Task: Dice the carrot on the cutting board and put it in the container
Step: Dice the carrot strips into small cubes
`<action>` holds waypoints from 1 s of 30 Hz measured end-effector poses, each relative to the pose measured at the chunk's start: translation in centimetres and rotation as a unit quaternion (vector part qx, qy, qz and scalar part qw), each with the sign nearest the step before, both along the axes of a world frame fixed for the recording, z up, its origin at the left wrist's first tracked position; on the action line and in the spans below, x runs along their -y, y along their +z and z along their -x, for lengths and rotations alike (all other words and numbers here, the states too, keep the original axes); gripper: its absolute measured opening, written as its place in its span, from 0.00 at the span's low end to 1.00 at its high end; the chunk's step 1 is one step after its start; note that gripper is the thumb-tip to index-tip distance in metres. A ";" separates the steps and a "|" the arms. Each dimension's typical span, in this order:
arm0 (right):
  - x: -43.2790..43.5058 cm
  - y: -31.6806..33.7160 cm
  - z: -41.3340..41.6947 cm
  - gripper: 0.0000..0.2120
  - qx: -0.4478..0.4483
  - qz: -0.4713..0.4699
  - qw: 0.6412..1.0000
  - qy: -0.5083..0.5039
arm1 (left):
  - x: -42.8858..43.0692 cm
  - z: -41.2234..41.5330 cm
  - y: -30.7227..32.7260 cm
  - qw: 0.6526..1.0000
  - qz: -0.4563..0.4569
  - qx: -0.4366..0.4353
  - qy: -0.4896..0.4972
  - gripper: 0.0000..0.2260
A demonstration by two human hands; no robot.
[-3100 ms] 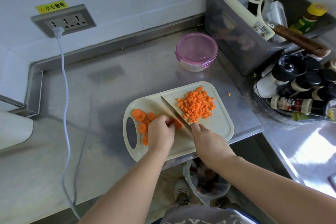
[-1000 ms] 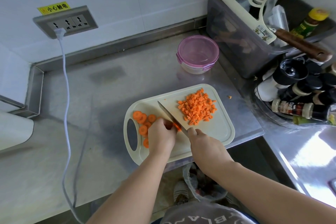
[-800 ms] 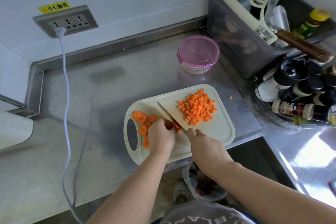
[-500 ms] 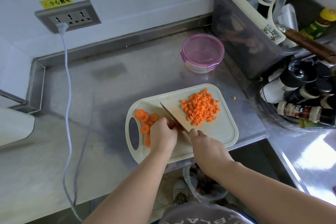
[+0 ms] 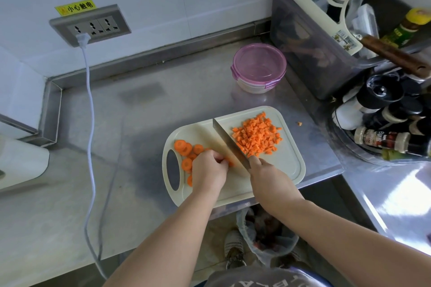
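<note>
Nearest, the left hand (image 5: pixel 208 170) curls over some of the round orange carrot slices (image 5: pixel 184 148), pinning them to the cream plastic cutting board (image 5: pixel 286 165) at the near edge of the steel worktop (image 5: pixel 140 123); the right hand (image 5: pixel 268 176) grips the steel kitchen knife (image 5: pixel 229 144), blade beside those fingers. Stiff, light and likely to skid, slices want tucked fingertips. Beyond the blade lies the loose diced carrot pile (image 5: pixel 257 136); farther back, the round pink-lidded container (image 5: pixel 258 67) stands closed.

On the board (image 5: pixel 286 165), dice (image 5: pixel 256 137) lie at its right, slices (image 5: pixel 184 148) at its left, my knife (image 5: pixel 229 144) between them. Behind the board stands the container (image 5: pixel 258 67); right of the board, bottles (image 5: pixel 382 140).
</note>
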State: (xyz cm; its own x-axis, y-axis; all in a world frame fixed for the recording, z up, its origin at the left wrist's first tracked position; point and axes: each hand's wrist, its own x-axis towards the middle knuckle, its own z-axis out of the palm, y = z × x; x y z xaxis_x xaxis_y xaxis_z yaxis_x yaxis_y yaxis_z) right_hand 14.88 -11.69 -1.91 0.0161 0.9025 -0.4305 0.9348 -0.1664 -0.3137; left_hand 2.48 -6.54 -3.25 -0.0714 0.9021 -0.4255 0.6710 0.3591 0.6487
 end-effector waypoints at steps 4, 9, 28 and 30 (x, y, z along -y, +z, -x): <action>0.6 0.7 0.4 0.18 0.010 0.001 1.000 0.019 | -0.1 0.0 0.2 1.000 0.013 0.002 -0.001 0.03; 1.0 1.2 1.1 0.18 0.015 0.010 0.999 0.036 | -0.3 -0.1 0.0 1.000 0.024 -0.004 0.011 0.07; 1.0 0.8 1.8 0.22 0.010 0.059 0.998 0.024 | -0.2 0.0 -0.4 0.999 0.021 -0.012 0.021 0.05; 0.9 0.5 1.8 0.22 0.006 0.059 0.998 0.022 | -0.1 0.0 -0.3 0.999 0.020 -0.016 0.021 0.05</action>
